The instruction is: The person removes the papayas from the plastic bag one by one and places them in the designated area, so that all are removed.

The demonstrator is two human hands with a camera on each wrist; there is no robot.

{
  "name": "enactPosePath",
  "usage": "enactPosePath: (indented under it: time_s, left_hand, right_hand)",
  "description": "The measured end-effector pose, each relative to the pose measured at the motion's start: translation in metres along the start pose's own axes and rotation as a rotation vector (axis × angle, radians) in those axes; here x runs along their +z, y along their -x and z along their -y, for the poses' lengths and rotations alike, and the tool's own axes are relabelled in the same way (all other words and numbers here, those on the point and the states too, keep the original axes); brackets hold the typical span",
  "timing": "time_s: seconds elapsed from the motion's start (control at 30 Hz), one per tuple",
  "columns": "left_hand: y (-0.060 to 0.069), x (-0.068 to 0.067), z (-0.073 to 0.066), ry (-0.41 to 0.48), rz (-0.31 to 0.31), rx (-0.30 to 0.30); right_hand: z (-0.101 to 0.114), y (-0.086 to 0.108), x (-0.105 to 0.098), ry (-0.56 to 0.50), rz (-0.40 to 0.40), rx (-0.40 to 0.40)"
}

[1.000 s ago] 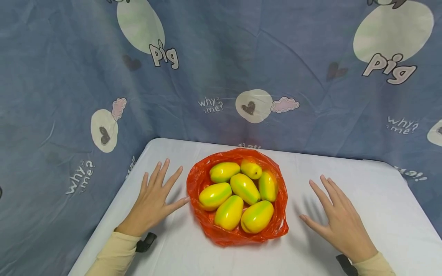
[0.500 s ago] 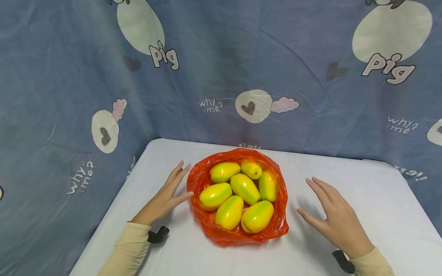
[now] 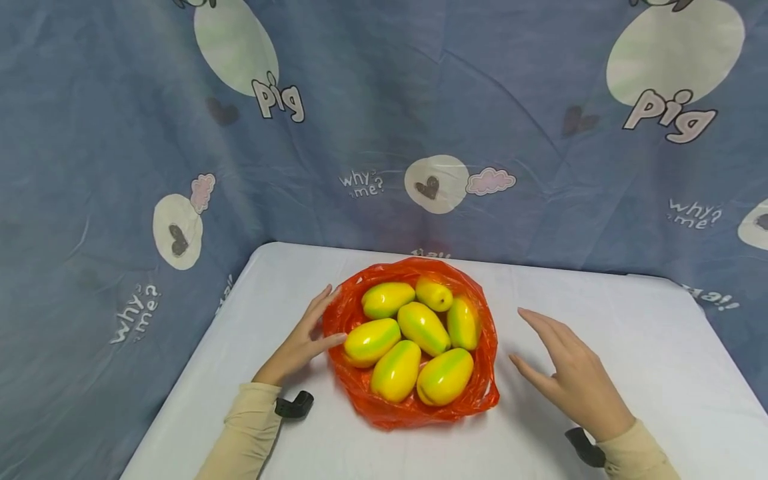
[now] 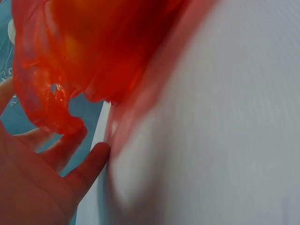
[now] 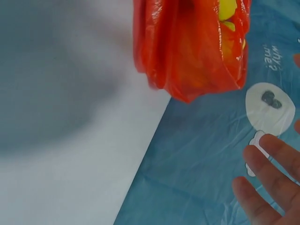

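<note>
Right hand (image 3: 579,380): my fingers apart, holding nothing, clear of the bag's (image 3: 396,419) right side.
Left hand (image 3: 303,347): my nearer one, fingers spread at the bag's left rim; contact I can't tell.
Loose flap (image 4: 56,117): overlaps my left fingertips in the left wrist view; the head view doesn't show it.
Bag: red, on the bench (image 3: 648,333) between my hands, roundish, mouth up.
Fruits (image 3: 423,328): yellow-green, inside it.
Backdrop (image 3: 336,120): blue, behind.
</note>
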State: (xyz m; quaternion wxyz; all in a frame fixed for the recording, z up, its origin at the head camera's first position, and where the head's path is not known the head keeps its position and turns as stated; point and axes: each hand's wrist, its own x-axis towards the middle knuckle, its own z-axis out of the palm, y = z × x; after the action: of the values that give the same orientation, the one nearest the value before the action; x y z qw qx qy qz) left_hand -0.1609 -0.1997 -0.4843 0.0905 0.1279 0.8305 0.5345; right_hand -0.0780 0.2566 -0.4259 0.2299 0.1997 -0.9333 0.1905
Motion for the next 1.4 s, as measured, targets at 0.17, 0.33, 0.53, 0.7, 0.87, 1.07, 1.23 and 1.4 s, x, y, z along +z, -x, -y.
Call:
enactPosePath:
  time_s: [0.17, 0.33, 0.53, 0.7, 0.87, 1.07, 1.23, 1.4]
  left_hand:
    - [-0.003, 0.008, 0.005, 0.034, 0.036, 0.026]
    - [-0.003, 0.012, 0.011, 0.025, 0.058, 0.016]
    - [-0.004, 0.011, 0.015, 0.07, 0.084, 0.002]
    - [-0.004, 0.011, 0.014, 0.083, 0.094, 0.013]
    - [-0.003, 0.012, 0.016, 0.089, 0.086, 0.002]
    - [-0.004, 0.014, 0.018, 0.097, 0.079, -0.012]
    - [-0.004, 0.014, 0.017, 0.105, 0.078, -0.024]
    - [-0.003, 0.011, 0.014, 0.11, 0.083, -0.023]
  right_hand:
    - [0.005, -0.006, 0.003, -0.008, 0.035, 0.006]
    - [0.01, -0.013, 0.005, -0.037, 0.066, -0.019]
    - [0.017, -0.026, 0.01, -0.099, 0.093, -0.072]
    - [0.024, -0.04, 0.015, -0.141, 0.144, -0.089]
    - [0.03, -0.058, 0.022, -0.197, 0.25, -0.077]
    - [0.039, -0.08, 0.035, -0.275, 0.378, -0.082]
    - [0.045, -0.093, 0.047, -0.273, 0.43, -0.116]
    - [0.051, -0.101, 0.058, -0.232, 0.461, -0.146]
